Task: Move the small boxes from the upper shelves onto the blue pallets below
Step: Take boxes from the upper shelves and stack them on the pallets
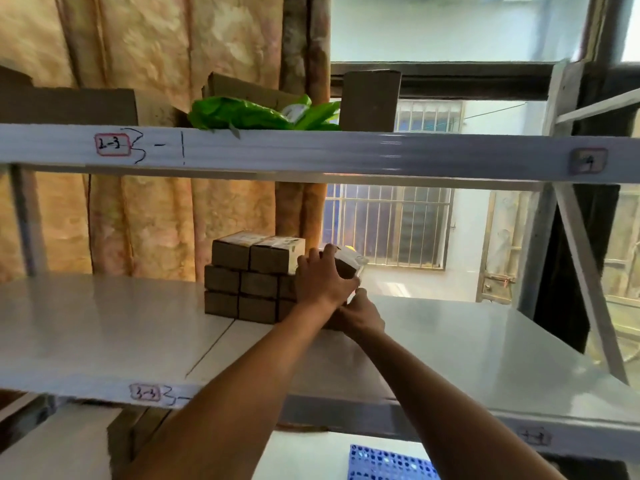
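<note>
A stack of small brown boxes (pixel 242 271), three rows high, stands on the middle white shelf (pixel 104 323). My left hand (pixel 322 278) grips a tilted small box (pixel 349 259) with a white label at the stack's upper right end. Just below it, my right hand (pixel 360 315) curls around a lower box (pixel 330 323) at the stack's right end, thumb pointing up near the tilted box. That lower box is mostly hidden by both hands. A corner of a blue pallet (pixel 388 462) shows under the shelf.
The upper shelf beam (pixel 311 150) carries handwritten labels. On it lie a green plastic bag (pixel 249 114) and larger cardboard boxes (pixel 370 98). A slanted metal brace (pixel 588 282) closes the shelf's right side. Behind are a curtain and a barred window.
</note>
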### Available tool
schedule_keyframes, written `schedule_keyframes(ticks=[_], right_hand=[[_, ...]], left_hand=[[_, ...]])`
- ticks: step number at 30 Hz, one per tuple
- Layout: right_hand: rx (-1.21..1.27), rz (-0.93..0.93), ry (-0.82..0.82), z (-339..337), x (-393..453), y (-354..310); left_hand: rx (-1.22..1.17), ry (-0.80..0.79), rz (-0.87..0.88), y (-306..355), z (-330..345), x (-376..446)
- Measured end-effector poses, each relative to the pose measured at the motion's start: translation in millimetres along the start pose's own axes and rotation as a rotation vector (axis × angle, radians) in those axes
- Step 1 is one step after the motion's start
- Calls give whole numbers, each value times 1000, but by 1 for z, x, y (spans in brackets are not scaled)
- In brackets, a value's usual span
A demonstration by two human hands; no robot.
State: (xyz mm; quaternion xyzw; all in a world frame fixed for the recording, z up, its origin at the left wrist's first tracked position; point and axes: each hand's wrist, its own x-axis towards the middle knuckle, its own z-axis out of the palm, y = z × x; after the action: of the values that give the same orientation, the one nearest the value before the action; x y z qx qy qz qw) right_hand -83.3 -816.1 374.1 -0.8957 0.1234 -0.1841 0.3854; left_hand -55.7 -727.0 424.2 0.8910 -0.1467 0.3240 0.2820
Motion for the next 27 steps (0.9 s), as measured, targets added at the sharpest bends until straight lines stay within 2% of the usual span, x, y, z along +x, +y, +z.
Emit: schedule_keyframes(ticks=[3,7,11,14,16,18,21,23,27], right_hand=[[62,-45,-16,1,7,8],[130,-26,78,-1,8,11],[288,3,248,-11,-7,12],[449,-137,373,-29,-33,5],[523,-234,410,-42,-50,1],[605,-294,370,-56,-68,-3],[790,-329,179,-70,-98,-3],[956,-259,49,-74,-126,-4],[1127,-49,-72,-69,-182,-3]], left_hand=[[-180,109,-35,4,-2,-6],[-412,262,-26,-1,-7,-20],[-457,266,-26,-5,-17,-38],[-592,215,-18,0,-33,-47],[-790,153,-18,5,-49,-55],[-951,-7,-23,7,-69,-66],[-1003,-202,-61,9,-100,-93],[-1036,-255,-129,9,-114,-114],[-1299,-369,-432,11,-131,-159]])
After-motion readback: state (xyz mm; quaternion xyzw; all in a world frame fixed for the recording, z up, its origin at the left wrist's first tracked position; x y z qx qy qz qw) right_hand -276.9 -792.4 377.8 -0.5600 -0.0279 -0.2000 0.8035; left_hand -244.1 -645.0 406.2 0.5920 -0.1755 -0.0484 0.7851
